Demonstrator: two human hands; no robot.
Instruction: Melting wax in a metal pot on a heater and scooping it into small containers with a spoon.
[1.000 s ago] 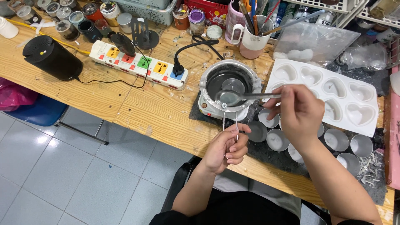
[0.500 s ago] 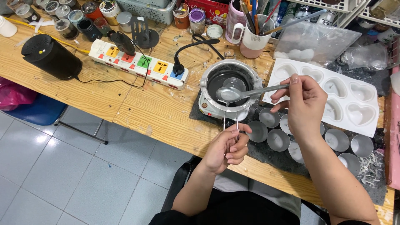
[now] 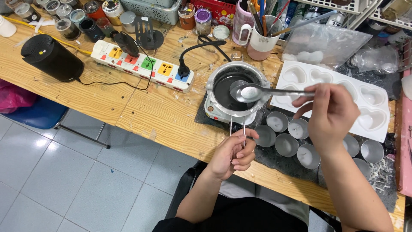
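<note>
My right hand (image 3: 331, 112) holds a metal spoon (image 3: 257, 92) by its handle. The spoon's bowl carries a white lump and hangs over a small metal pot (image 3: 235, 89) that sits on a little white heater. My left hand (image 3: 234, 154) grips the pot's thin wire handle (image 3: 237, 127) at the table's near edge. Several small round metal cups (image 3: 286, 144) stand on a dark mat just right of the pot, below my right hand. A white tray with heart-shaped moulds (image 3: 372, 115) lies behind them.
A white power strip (image 3: 141, 65) with coloured switches lies left of the pot, a black plug in it. A black cylinder (image 3: 51, 57) sits far left. Jars, a mug of brushes (image 3: 262, 41) and plastic bags (image 3: 326, 41) line the back. A blue chair (image 3: 36, 114) stands below the table.
My right hand has lifted the spoon from the pot's near rim to above its middle and moved slightly up and right. The left hand has stayed on the wire handle.
</note>
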